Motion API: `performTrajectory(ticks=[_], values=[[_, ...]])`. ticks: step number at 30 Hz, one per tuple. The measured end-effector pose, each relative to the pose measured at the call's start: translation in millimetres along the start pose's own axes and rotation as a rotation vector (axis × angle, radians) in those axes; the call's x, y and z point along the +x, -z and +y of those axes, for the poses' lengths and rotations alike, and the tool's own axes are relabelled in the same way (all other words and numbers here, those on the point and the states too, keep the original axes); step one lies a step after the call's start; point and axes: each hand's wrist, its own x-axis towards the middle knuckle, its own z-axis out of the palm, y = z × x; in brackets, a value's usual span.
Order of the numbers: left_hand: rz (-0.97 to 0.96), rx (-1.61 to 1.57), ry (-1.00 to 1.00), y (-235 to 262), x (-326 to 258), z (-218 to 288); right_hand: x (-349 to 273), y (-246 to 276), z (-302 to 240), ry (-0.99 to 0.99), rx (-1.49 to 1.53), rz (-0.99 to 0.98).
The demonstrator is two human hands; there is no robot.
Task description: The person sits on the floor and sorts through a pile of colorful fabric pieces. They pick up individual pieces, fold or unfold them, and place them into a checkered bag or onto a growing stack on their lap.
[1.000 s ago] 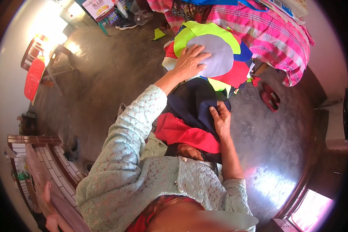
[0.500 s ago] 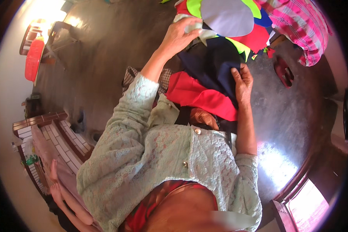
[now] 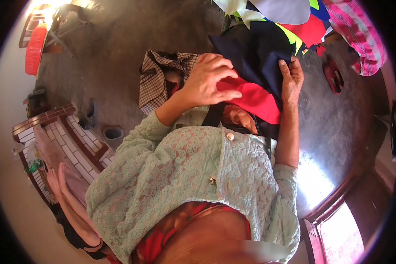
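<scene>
My left hand (image 3: 209, 79) rests palm down on a red cloth (image 3: 255, 99) in my lap, fingers spread and slightly curled over its edge. My right hand (image 3: 291, 79) pinches the edge of a dark navy cloth (image 3: 255, 50) that lies over the red one. Beyond them lies a pile of cut fabric pieces in red (image 3: 310, 30), neon yellow (image 3: 295, 39) and pale lilac (image 3: 286, 9). A checked cloth (image 3: 156, 77) lies to the left of my left hand. My light green lace sleeves cover both forearms.
A dark polished floor (image 3: 119, 39) surrounds me. A pink checked cloth (image 3: 361, 35) lies far right, a dark red sandal (image 3: 332, 75) beside it. A red plastic stool (image 3: 34, 42) stands far left. Another person's hand (image 3: 55, 180) and a brick step (image 3: 53, 121) are at lower left.
My left hand has come back from the far fabric pile onto the red cloth in my lap. The right hand stays on the navy cloth. The view tilted downward.
</scene>
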Motion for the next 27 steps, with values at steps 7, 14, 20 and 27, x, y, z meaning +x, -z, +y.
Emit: performTrajectory(ticks=[7,14,20,27], values=[[-0.156,-0.095,-0.103,-8.3,1.6,-6.6,2.1,3.5,2.6,0.001,0.024,0.017],[-0.593,-0.609,-0.072,41.6,-12.5,13.0,1.5,12.1,4.3,-0.036,0.092,0.077],[-0.614,-0.732,-0.027,29.2,-24.1,9.8,3.8,10.4,2.4,-0.034,0.135,0.054],[-0.757,-0.911,0.042,42.1,-15.9,14.0,6.8,21.9,7.1,-0.053,0.277,0.088]])
